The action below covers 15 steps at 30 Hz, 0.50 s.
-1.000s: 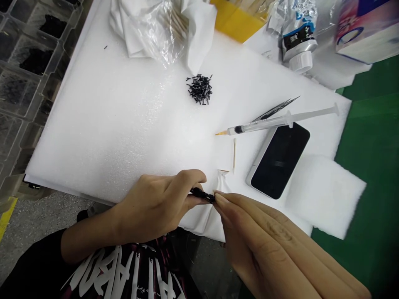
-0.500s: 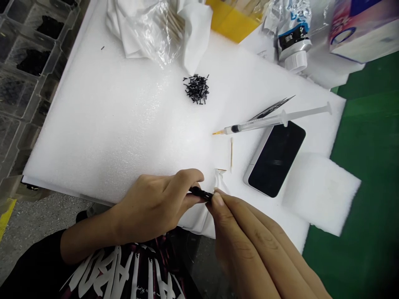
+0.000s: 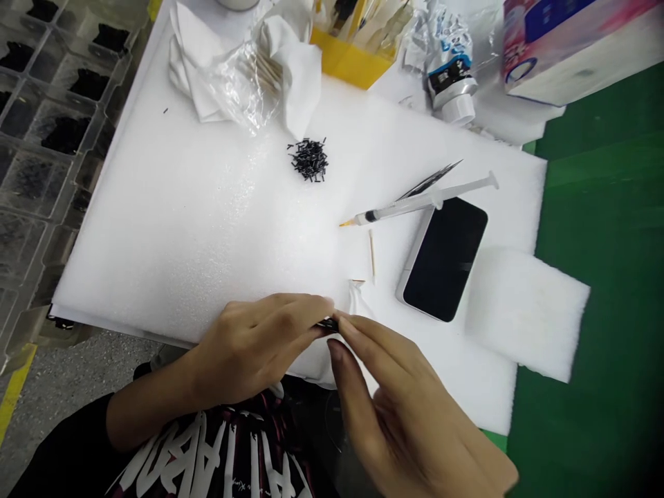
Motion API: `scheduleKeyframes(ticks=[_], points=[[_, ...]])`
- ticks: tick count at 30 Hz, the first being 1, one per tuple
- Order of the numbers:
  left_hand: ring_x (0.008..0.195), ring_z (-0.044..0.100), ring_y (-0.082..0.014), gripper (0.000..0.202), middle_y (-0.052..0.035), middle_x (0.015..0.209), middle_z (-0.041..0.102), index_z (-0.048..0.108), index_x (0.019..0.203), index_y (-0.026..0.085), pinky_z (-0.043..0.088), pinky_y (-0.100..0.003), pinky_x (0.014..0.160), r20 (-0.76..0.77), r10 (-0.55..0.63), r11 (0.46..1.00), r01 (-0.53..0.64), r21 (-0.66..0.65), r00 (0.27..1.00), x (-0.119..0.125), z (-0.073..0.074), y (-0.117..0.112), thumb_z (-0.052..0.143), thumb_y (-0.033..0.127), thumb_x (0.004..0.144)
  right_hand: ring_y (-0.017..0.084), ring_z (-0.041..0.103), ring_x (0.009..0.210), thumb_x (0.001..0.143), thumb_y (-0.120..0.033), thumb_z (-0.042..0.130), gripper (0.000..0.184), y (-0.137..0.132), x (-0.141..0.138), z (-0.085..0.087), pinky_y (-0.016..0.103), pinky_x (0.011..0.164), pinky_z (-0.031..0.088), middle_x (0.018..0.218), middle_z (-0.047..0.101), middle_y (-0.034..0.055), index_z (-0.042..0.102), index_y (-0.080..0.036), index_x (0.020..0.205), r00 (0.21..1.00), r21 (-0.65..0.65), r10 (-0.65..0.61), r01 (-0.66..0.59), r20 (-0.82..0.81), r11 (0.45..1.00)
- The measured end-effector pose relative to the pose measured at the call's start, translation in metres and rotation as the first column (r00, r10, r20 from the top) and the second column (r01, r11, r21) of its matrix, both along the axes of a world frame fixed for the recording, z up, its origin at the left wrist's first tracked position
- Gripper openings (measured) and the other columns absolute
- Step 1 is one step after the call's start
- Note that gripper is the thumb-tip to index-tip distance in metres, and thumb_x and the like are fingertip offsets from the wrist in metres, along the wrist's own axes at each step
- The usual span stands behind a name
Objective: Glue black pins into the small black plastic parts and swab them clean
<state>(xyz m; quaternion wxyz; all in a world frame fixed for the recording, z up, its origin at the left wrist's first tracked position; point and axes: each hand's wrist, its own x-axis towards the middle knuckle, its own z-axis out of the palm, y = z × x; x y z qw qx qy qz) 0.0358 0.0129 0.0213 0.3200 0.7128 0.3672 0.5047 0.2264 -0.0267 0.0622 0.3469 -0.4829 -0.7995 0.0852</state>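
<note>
My left hand (image 3: 249, 346) is closed in a pinch around a small black part (image 3: 328, 324) at the near edge of the white foam sheet (image 3: 197, 221). My right hand (image 3: 409, 415) meets it from the right, its fingertips touching the end of the same black part, thumb held apart below. Most of the part is hidden between the fingers. A pile of several tiny black pieces (image 3: 308, 159) lies further back on the foam.
A syringe with an orange tip (image 3: 415, 204), tweezers (image 3: 430, 180), a wooden stick (image 3: 372, 256) and a dark-screened phone (image 3: 443, 259) lie to the right. Crumpled wipes and a plastic bag (image 3: 243, 69), a yellow tray (image 3: 347, 59), a tube (image 3: 451, 76) and a box (image 3: 570, 41) stand behind. Clear bins (image 3: 41, 138) sit left.
The view has shifted, so the table items sit lower and further left. My right hand has turned, its thumb now spread below the fingers, and less of the black part shows.
</note>
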Motion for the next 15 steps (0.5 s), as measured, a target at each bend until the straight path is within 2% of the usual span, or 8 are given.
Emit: scheduleKeyframes(ticks=[3, 5, 7, 10, 13, 15], points=[[0.107, 0.095, -0.0206, 0.035, -0.0063, 0.118, 0.094, 0.063, 0.156, 0.021, 0.083, -0.030, 0.092, 0.033, 0.013, 0.998, -0.015, 0.067, 0.999, 0.001, -0.006, -0.002, 0.067, 0.012, 0.122, 0.020, 0.086, 0.126, 0.107, 0.005, 0.073, 0.069, -0.006, -0.005, -0.009, 0.029, 0.108, 0.075, 0.136, 0.086, 0.0073, 0.068, -0.027, 0.168, 0.975, -0.173, -0.084, 0.048, -0.204, 0.984], [0.108, 0.095, -0.0219, 0.037, -0.0075, 0.120, 0.094, 0.064, 0.155, 0.021, 0.083, -0.031, 0.092, 0.039, 0.014, 0.993, -0.019, 0.114, 0.999, 0.001, -0.011, -0.004, 0.069, 0.010, 0.120, 0.021, 0.087, 0.127, 0.106, 0.002, 0.075, 0.067, -0.009, -0.006, -0.016, 0.032, 0.107, 0.076, 0.136, 0.086, 0.0066, 0.069, -0.030, 0.164, 0.956, -0.203, -0.107, 0.051, -0.275, 0.978], [0.109, 0.094, -0.0225, 0.029, -0.0109, 0.125, 0.093, 0.068, 0.147, 0.019, 0.082, -0.030, 0.090, 0.022, 0.012, 0.989, -0.015, 0.149, 1.000, -0.001, -0.014, -0.006, 0.069, 0.009, 0.119, 0.024, 0.087, 0.128, 0.104, 0.003, 0.077, 0.068, -0.011, -0.005, -0.022, 0.036, 0.107, 0.078, 0.139, 0.086, 0.0085, 0.069, -0.030, 0.163, 0.959, -0.152, -0.098, 0.059, -0.267, 0.987], [0.107, 0.093, -0.0210, 0.018, -0.0130, 0.131, 0.091, 0.072, 0.130, 0.018, 0.079, -0.025, 0.086, -0.068, -0.001, 0.989, 0.011, 0.146, 0.998, -0.006, -0.016, -0.010, 0.067, 0.007, 0.117, 0.030, 0.086, 0.131, 0.100, 0.007, 0.079, 0.080, -0.014, -0.001, -0.029, 0.044, 0.105, 0.080, 0.145, 0.084, 0.0117, 0.065, -0.030, 0.170, 0.986, -0.031, -0.076, 0.072, -0.148, 0.997], [0.101, 0.092, -0.0201, 0.017, -0.0114, 0.131, 0.091, 0.073, 0.121, 0.020, 0.077, -0.025, 0.083, -0.146, 0.022, 0.987, 0.001, 0.159, 0.989, -0.009, -0.013, -0.012, 0.066, 0.006, 0.116, 0.035, 0.086, 0.131, 0.100, 0.007, 0.081, 0.081, -0.016, 0.004, -0.031, 0.048, 0.106, 0.080, 0.152, 0.082, 0.0166, 0.061, -0.018, 0.174, 1.000, 0.113, -0.029, 0.030, -0.005, 0.993], [0.097, 0.091, -0.0197, 0.015, -0.0120, 0.127, 0.091, 0.073, 0.116, 0.019, 0.077, -0.024, 0.080, -0.150, 0.045, 0.981, -0.015, 0.195, 0.988, -0.009, -0.011, -0.011, 0.064, 0.007, 0.118, 0.034, 0.087, 0.129, 0.099, 0.006, 0.082, 0.077, -0.017, 0.006, -0.029, 0.047, 0.109, 0.080, 0.154, 0.081, 0.0152, 0.064, -0.014, 0.171, 1.000, 0.133, -0.024, 0.021, 0.018, 0.991]])
